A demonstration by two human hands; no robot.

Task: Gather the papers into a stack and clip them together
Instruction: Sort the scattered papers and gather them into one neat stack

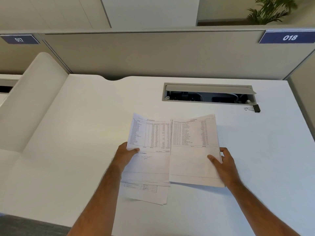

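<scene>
Printed sheets lie and hang over the white desk. My left hand grips the left edge of a left batch of papers, thumb on top. My right hand grips the right edge of another sheet, thumb on its face, side by side with the left batch. More loose papers lie flat beneath, sticking out toward me. A black binder clip with silver handles rests far right on the desk, well away from both hands.
An open cable hatch is set into the desk behind the papers. A grey partition with labels 017 and 018 closes the back. A curved white side panel rises at left.
</scene>
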